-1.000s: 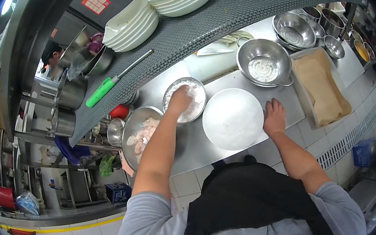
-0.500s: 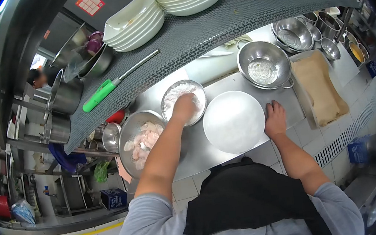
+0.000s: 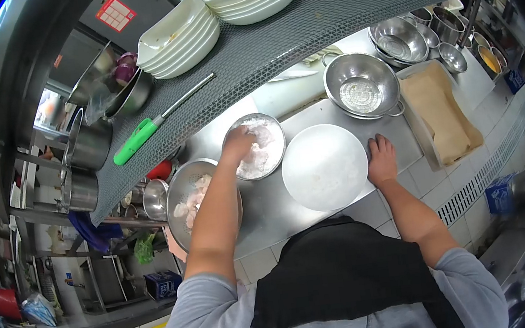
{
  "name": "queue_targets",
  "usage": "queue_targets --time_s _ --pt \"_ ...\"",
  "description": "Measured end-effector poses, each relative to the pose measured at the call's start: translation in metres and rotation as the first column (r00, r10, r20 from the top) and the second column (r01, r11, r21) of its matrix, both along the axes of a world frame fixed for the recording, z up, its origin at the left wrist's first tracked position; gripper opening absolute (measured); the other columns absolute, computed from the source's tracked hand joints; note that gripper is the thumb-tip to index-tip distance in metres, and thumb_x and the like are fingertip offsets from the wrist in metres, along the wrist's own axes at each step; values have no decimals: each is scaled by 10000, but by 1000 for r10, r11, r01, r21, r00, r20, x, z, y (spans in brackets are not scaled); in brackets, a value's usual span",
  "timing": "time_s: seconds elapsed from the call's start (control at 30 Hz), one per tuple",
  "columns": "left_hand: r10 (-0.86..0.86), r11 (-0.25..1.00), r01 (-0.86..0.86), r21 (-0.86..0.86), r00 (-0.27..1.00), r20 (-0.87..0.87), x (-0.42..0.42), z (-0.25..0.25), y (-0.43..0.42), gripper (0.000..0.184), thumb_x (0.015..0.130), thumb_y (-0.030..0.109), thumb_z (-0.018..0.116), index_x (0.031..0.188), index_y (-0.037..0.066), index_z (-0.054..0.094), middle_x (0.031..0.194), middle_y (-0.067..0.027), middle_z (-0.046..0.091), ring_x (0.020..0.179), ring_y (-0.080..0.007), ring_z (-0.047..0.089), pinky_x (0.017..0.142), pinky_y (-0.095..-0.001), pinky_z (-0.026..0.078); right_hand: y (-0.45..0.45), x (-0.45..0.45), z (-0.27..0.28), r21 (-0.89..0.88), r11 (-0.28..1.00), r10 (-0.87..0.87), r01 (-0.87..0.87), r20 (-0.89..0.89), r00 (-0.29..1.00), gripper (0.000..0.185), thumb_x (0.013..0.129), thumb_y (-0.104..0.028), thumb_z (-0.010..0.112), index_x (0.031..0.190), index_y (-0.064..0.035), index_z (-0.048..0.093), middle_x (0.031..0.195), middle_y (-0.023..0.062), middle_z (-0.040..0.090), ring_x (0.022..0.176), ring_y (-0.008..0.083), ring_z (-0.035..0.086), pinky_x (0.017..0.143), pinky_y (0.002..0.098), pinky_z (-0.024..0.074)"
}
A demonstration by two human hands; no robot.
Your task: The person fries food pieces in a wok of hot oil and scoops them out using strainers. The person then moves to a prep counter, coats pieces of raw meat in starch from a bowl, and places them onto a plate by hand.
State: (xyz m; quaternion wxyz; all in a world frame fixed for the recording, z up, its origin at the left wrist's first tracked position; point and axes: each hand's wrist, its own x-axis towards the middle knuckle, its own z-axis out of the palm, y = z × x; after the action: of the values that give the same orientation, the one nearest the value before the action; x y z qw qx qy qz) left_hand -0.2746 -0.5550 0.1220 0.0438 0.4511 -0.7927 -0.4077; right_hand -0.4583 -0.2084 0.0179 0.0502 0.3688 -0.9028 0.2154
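Observation:
My left hand (image 3: pixel 239 144) is at the left side of a metal bowl (image 3: pixel 283 137) of white powder (image 3: pixel 265 144). Its fingers look curled together over the powder; whatever they hold is hidden. Below that forearm, a perforated metal colander (image 3: pixel 182 228) contains pale pink raw meat pieces (image 3: pixel 191 204), partly covered by the arm. My right hand (image 3: pixel 381 158) lies on the steel counter (image 3: pixel 268 212) with its fingers stretched out, holding nothing. Between the hands is a round white plate (image 3: pixel 325 168) with a little powder on it, close to the right hand.
Behind the plate stands a two-handled metal colander (image 3: pixel 362 84). A paper-lined tray (image 3: pixel 441 111) sits to the right. Overhead, a mat-covered shelf (image 3: pixel 249 42) carries stacked white dishes (image 3: pixel 180 37) and a green-handled lighter (image 3: pixel 138 139). More metal bowls (image 3: pixel 399 41) fill the back right.
My left hand has moved from the right part of the powder bowl to its left side, and the forearm now covers more of the meat. My right hand stays beside the plate.

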Motion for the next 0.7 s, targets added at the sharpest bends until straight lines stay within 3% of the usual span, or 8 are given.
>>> queue_targets --time_s 0.13,0.23,0.27,0.4,0.47,0.6,0.67,0.7 --pt "-55 989 71 132 991 -121 -14 22 35 519 751 153 631 1206 -73 525 964 -164 651 817 -207 624 753 -307 484 3 -2 -2 12 1000 5 -5 -3 1000 399 822 -208 571 1166 -13 520 1270 189 454 1199 348 400 1028 445 306" --pt "-138 983 157 92 973 -185 -36 21 77 476 734 135 657 1150 -76 564 959 -149 656 822 -207 623 765 -309 484 3 -4 -5 0 1000 12 -12 -2 1000 404 829 -225 565 1170 -12 520 1270 188 454 1200 343 399 1029 444 306" --pt "-189 979 198 45 969 -157 -44 31 97 370 715 130 653 1039 -47 628 973 -183 665 875 -254 637 792 -324 482 4 -4 -5 5 1000 8 -8 -2 1000 404 829 -225 565 1170 -12 520 1270 188 454 1200 343 399 1029 444 306" --pt "-363 853 295 -431 928 -85 -69 -25 126 375 713 132 641 1050 -29 619 1029 -237 634 975 -368 601 873 -382 464 4 -3 -3 11 1000 11 -11 -5 1000 417 832 -241 564 1176 -11 517 1276 184 452 1204 336 395 1034 444 301" --pt "-378 856 338 -392 926 -26 -75 -36 145 367 733 153 633 1052 -29 615 1027 -232 635 989 -369 596 898 -393 458 4 -3 -3 15 1000 8 -8 -2 1000 420 833 -245 563 1178 -11 515 1280 184 450 1209 333 393 1037 444 298" --pt "-249 955 194 -222 935 -253 -89 -51 148 294 752 118 610 1016 -9 629 954 -203 658 878 -349 631 812 -352 479 4 -5 -4 20 1000 5 -5 8 1000 424 834 -251 561 1181 -12 513 1288 185 446 1218 329 388 1042 441 292" --pt "-106 971 169 172 940 -325 -90 -42 153 294 771 128 596 1033 -3 623 985 -201 661 859 -353 635 799 -349 480 5 -4 -4 20 1000 6 -7 15 1000 425 834 -253 561 1182 -13 513 1291 186 444 1221 328 386 1043 439 291" --pt "-158 968 215 130 923 -350 -93 -66 153 296 797 132 576 1056 -7 610 994 -175 666 853 -288 641 792 -334 478 5 -5 -4 8 1000 7 -7 17 1000 424 834 -252 561 1182 -14 513 1292 186 444 1223 327 384 1044 438 290"
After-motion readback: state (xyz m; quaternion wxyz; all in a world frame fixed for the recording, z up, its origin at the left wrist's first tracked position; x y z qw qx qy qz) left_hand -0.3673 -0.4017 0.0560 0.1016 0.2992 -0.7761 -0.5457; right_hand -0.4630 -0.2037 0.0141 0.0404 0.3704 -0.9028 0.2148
